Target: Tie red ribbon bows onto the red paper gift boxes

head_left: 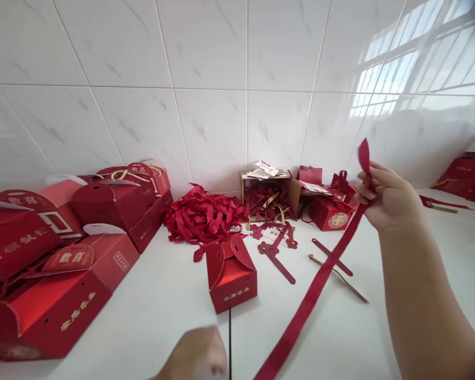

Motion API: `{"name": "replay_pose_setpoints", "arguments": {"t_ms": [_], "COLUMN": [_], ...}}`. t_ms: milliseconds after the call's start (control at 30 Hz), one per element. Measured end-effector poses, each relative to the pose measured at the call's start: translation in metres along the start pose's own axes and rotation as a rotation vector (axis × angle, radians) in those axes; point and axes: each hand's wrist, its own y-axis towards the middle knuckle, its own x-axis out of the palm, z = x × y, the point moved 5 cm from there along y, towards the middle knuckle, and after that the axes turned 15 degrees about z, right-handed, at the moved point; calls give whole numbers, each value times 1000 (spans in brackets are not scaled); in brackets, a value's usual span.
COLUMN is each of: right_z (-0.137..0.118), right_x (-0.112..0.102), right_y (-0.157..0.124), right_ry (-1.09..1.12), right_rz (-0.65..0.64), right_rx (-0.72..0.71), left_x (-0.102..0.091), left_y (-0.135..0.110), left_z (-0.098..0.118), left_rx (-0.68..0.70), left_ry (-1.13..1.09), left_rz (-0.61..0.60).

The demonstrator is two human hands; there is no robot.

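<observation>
My right hand (393,198) is raised at the right, its fingers pinched round a dark red ribbon (314,295). A short end of the ribbon sticks up above the fingers, while the long part slants down left and leaves the picture at the bottom. Low in the middle, my left hand (198,351) is blurred and curled closed; whatever its fingers hold, if anything, is hidden. Just beyond it stands a small red gift box (235,290) with gold lettering, its curved top flaps partly folded in.
Several red boxes (83,295) are stacked at the left. Against the tiled wall lie a heap of red ribbons (206,211) and an open carton (294,198) of straps. Flower-ended straps (281,266) and a thin gold cord (350,287) lie on the white table (150,322).
</observation>
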Motion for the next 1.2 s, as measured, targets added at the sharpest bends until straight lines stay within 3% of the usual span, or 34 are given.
{"name": "replay_pose_setpoints", "arguments": {"t_ms": [100,167,267,433,667,833,1033,1200], "right_z": [8,21,45,81,79,74,72,71], "right_x": [29,48,69,84,82,81,81,77], "right_y": [-27,-49,-82,-115,-113,-115,-122,-118], "right_ry": [-228,-358,-560,-762,-918,-993,-1075,-1164], "right_rz": [-263,-465,-694,-920,-927,-918,-940,-925], "right_rx": [-24,9,31,94,-4,-11,-170,-222], "left_x": [-19,-26,-25,-13,-13,-13,-11,-11], "left_y": [11,26,49,62,57,57,57,56], "left_z": [19,15,-6,-23,-19,-20,-16,-19], "left_rx": [401,346,54,-115,-87,-88,-84,-66], "left_ry": [177,330,361,97,117,97,90,74], "left_rz": [330,485,429,187,103,134,66,53]}}
